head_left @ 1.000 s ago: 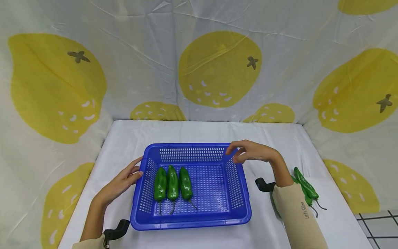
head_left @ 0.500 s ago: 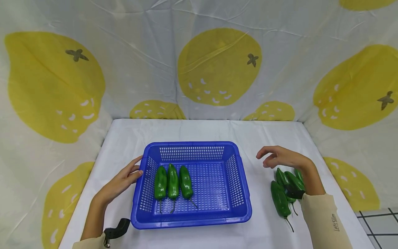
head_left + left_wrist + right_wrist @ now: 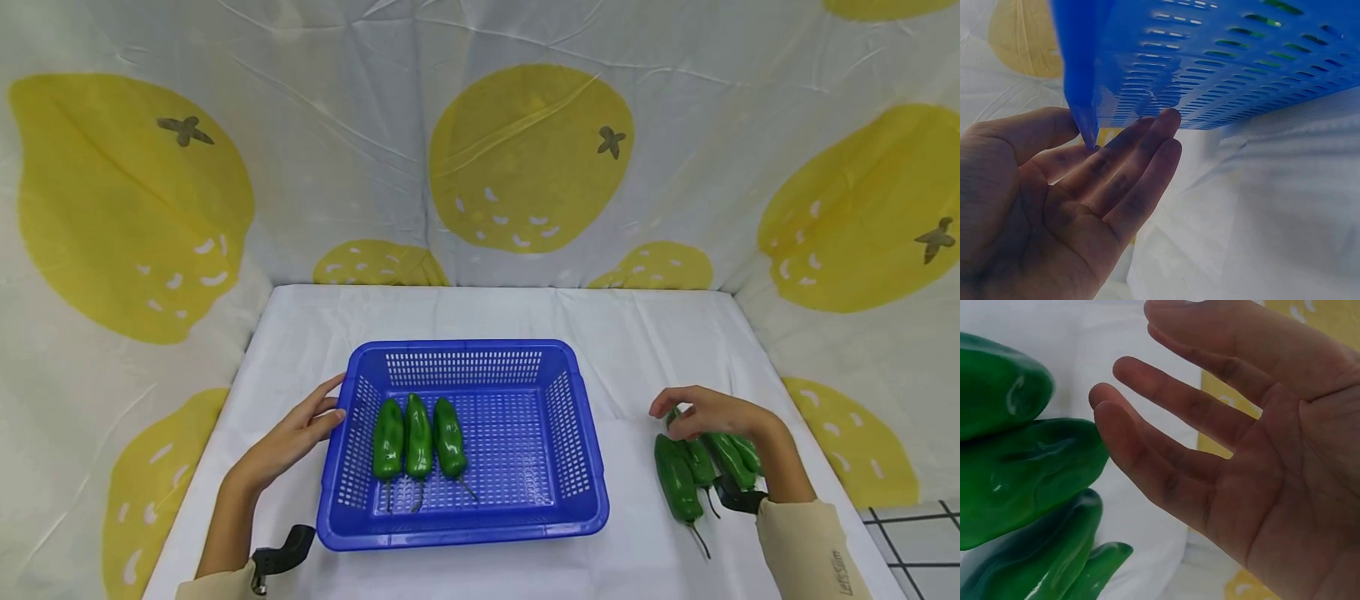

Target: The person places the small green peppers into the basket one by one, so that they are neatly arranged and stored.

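Note:
A blue plastic basket [image 3: 468,537] with slotted walls holds three green peppers [image 3: 418,440] lying side by side in its left half, stems toward me. My left hand [image 3: 302,421] rests against the basket's left rim; in the left wrist view its fingers [image 3: 1141,184] extend along the outer wall, palm bare. Over on the right, my right hand [image 3: 712,414] hovers at the tips of a group of green peppers [image 3: 677,479], partly covering them. From the right wrist, its loosely bent fingers hold nothing, and the fingertips lie beside the tip of one pepper [image 3: 1029,475].
White cloth [image 3: 630,533] covers the table. Lemon-print curtains [image 3: 360,167] enclose the back and both sides. Black mounts [image 3: 285,550] stick out from the wrists. A tiled surface [image 3: 918,542] shows beyond the table's right edge.
My right hand has moved from above the basket's back right corner rightward and down to the loose peppers. The left hand, basket and three peppers inside stay as they were.

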{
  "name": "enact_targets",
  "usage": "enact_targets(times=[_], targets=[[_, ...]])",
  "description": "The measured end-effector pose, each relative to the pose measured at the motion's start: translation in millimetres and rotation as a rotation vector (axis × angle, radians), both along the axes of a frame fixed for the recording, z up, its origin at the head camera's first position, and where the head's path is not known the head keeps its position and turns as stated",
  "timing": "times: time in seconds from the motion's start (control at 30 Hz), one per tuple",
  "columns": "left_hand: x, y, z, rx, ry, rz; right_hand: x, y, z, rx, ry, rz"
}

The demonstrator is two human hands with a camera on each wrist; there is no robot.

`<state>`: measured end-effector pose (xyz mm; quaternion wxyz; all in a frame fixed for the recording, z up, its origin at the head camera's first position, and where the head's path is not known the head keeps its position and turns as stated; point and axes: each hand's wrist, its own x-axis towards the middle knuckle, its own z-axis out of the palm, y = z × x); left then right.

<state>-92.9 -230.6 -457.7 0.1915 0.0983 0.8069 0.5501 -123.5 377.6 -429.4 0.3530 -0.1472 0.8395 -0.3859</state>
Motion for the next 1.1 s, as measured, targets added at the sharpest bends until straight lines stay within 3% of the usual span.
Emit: enact_targets(times=[0.3,0.73,0.93,1.1], targets=[[0.4,0.2,-0.1,-0.004,-0.004,0.001,20.9,-1,-13.1,0.01,-0.027,0.0],[0.7,1.1,-0.1,-0.005,-0.007,0.003,35.9,-16,-22.2,0.306,0.139,-0.057],[1.1,0.8,-0.6,-0.009,-0.003,0.0,40.4,-18,-29.3,0.317,0.085,-0.12],[0.6,0.5,-0.6,-0.01,0.001,-0.003,41.1,-16,-33.9,0.277,0.075,-0.107]])
